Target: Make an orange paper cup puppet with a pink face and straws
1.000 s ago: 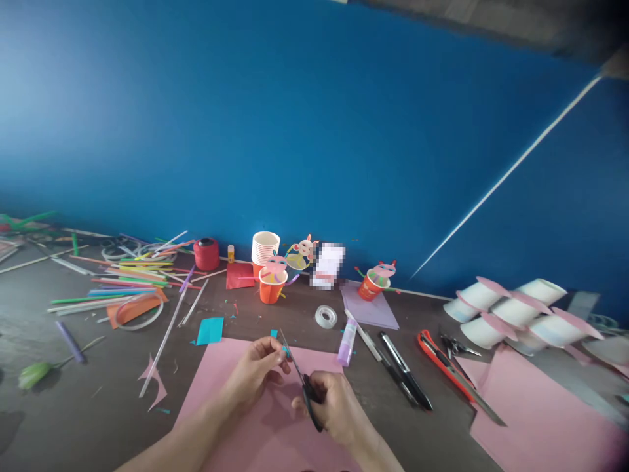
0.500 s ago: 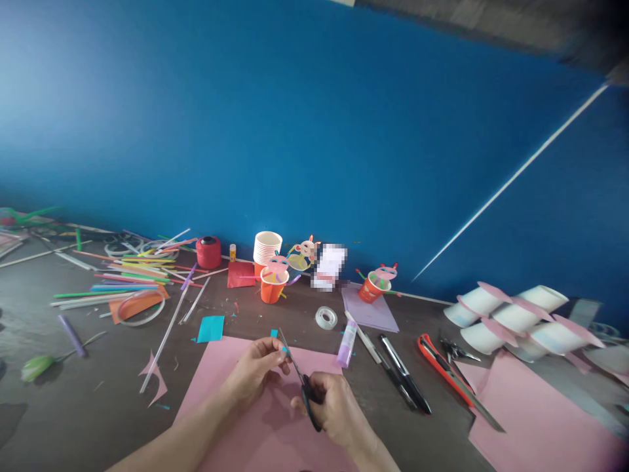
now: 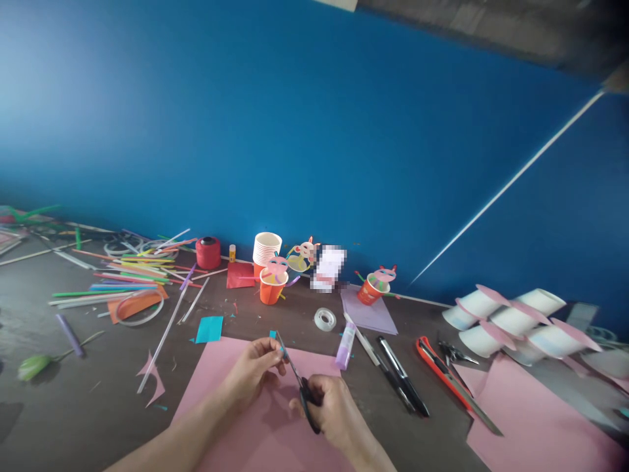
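A pair of black-handled scissors [image 3: 296, 373] is in my right hand [image 3: 330, 403], blades pointing up and to the left. My left hand [image 3: 258, 370] pinches a tiny blue paper piece [image 3: 282, 351] between thumb and forefinger, close beside the blades. Whether the blades touch the paper I cannot tell. Both hands are over a large pink paper sheet [image 3: 221, 387] on the dark table. Just beyond its far edge lies a small blue scrap [image 3: 272, 334], and a blue paper square [image 3: 209, 330] lies to the left.
Decorated orange cups [image 3: 272, 288] stand near the blue wall. Colourful straws [image 3: 132, 275] spread across the left. To the right are a glue stick [image 3: 345, 347], a tape roll [image 3: 325, 319], black markers [image 3: 403, 373], a red cutter knife [image 3: 445, 373] and white rolls with pink paper [image 3: 521, 321].
The view has shifted very slightly. My hands, the scissors and the blue paper piece keep nearly the same pose.
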A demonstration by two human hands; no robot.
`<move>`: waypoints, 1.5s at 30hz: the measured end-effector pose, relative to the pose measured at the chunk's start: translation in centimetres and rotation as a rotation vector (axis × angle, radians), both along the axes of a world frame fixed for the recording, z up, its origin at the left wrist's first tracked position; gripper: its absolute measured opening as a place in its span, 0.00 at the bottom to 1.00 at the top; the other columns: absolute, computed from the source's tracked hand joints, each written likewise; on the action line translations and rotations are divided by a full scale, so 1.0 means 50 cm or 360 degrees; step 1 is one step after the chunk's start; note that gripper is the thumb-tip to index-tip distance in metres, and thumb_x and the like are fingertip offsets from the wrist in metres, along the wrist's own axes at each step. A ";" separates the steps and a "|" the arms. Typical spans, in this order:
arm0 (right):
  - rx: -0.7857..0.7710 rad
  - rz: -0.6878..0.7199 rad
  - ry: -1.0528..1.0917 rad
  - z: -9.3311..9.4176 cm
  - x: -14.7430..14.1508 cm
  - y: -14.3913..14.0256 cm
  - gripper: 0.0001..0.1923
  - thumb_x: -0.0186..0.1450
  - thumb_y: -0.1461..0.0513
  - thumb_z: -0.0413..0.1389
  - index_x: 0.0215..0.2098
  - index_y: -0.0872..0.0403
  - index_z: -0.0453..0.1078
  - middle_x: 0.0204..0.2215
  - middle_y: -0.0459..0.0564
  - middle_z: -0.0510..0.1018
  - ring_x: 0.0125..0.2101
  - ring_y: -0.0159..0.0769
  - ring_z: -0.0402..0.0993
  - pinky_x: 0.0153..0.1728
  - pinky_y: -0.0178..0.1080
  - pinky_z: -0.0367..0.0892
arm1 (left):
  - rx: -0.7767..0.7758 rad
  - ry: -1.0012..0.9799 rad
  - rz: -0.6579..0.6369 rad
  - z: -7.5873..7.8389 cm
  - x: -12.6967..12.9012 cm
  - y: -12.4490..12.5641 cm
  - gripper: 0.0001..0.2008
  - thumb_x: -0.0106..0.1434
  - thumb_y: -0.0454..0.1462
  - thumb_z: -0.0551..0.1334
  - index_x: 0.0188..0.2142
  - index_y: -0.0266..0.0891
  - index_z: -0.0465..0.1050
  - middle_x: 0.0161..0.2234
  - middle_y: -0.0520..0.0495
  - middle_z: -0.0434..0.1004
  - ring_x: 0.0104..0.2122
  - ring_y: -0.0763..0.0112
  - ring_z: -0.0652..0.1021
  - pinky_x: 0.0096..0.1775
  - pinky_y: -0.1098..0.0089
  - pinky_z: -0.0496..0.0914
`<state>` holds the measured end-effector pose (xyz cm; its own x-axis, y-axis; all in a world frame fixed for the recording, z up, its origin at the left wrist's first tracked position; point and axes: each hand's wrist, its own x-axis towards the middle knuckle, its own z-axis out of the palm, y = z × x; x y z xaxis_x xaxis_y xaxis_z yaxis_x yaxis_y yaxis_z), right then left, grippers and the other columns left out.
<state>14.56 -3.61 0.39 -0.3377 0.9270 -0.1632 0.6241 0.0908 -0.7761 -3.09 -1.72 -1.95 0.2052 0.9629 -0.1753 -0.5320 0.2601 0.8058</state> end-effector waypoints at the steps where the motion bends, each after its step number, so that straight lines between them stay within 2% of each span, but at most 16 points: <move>1: 0.0010 -0.0008 -0.0007 0.000 0.000 0.000 0.17 0.53 0.53 0.58 0.17 0.57 0.62 0.14 0.39 0.57 0.18 0.24 0.50 0.17 0.29 0.46 | 0.0001 0.0003 0.0003 0.000 0.000 0.001 0.08 0.52 0.38 0.64 0.25 0.36 0.67 0.25 0.51 0.70 0.21 0.79 0.69 0.18 0.80 0.63; 8: -0.0074 -0.0058 0.0066 0.001 0.001 0.002 0.21 0.51 0.51 0.59 0.15 0.56 0.58 0.13 0.38 0.55 0.17 0.23 0.49 0.16 0.29 0.44 | -0.0009 0.0062 0.0008 0.003 -0.002 0.002 0.09 0.52 0.39 0.64 0.25 0.36 0.66 0.24 0.51 0.72 0.19 0.80 0.69 0.18 0.80 0.60; 12: -0.0398 -0.0017 0.0357 -0.001 0.012 0.009 0.21 0.51 0.49 0.59 0.17 0.56 0.59 0.11 0.39 0.60 0.13 0.22 0.51 0.15 0.29 0.45 | -0.0043 0.0074 0.0019 0.002 -0.004 0.004 0.09 0.51 0.39 0.64 0.25 0.37 0.66 0.24 0.50 0.73 0.18 0.80 0.69 0.18 0.79 0.59; 15: -0.0654 0.0137 0.0573 0.002 0.025 0.014 0.22 0.51 0.46 0.57 0.19 0.58 0.63 0.09 0.40 0.64 0.11 0.22 0.53 0.15 0.29 0.44 | -0.0070 0.0068 0.0026 0.005 -0.006 0.005 0.10 0.49 0.39 0.65 0.23 0.37 0.65 0.22 0.51 0.72 0.17 0.80 0.68 0.18 0.79 0.58; 17: -0.0758 0.0234 0.0668 0.007 0.033 0.017 0.23 0.51 0.46 0.57 0.20 0.59 0.65 0.09 0.41 0.65 0.10 0.22 0.54 0.15 0.29 0.44 | -0.0076 0.0054 0.0039 0.008 -0.008 0.005 0.10 0.49 0.39 0.65 0.23 0.37 0.66 0.22 0.53 0.71 0.17 0.81 0.68 0.18 0.79 0.58; 20: -0.0860 0.0246 0.0734 0.012 0.040 0.019 0.25 0.49 0.44 0.57 0.20 0.60 0.66 0.09 0.41 0.65 0.10 0.23 0.56 0.16 0.29 0.43 | -0.0082 0.0036 0.0069 0.013 -0.011 0.005 0.09 0.49 0.38 0.65 0.24 0.36 0.67 0.21 0.53 0.70 0.17 0.81 0.67 0.19 0.79 0.59; 31: -0.0928 0.0230 0.0716 0.009 0.047 0.018 0.26 0.48 0.44 0.58 0.20 0.61 0.68 0.09 0.42 0.66 0.10 0.23 0.56 0.16 0.29 0.43 | -0.0190 -0.0059 0.0195 0.017 -0.018 0.009 0.10 0.46 0.39 0.68 0.23 0.36 0.70 0.19 0.55 0.67 0.17 0.83 0.64 0.19 0.80 0.59; 45: -0.0903 0.0256 0.0732 0.009 0.050 0.017 0.22 0.52 0.48 0.58 0.21 0.61 0.68 0.09 0.41 0.66 0.10 0.22 0.54 0.17 0.29 0.43 | -0.0179 -0.0091 0.0132 0.017 -0.021 0.010 0.10 0.47 0.38 0.68 0.22 0.34 0.70 0.19 0.53 0.68 0.16 0.84 0.64 0.18 0.81 0.59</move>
<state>17.04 -2.76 0.83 -0.6117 0.6759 -0.4111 0.2380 -0.3384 -0.9104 -4.12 -1.20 -1.11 0.1387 0.9518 -0.2735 -0.5993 0.3006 0.7419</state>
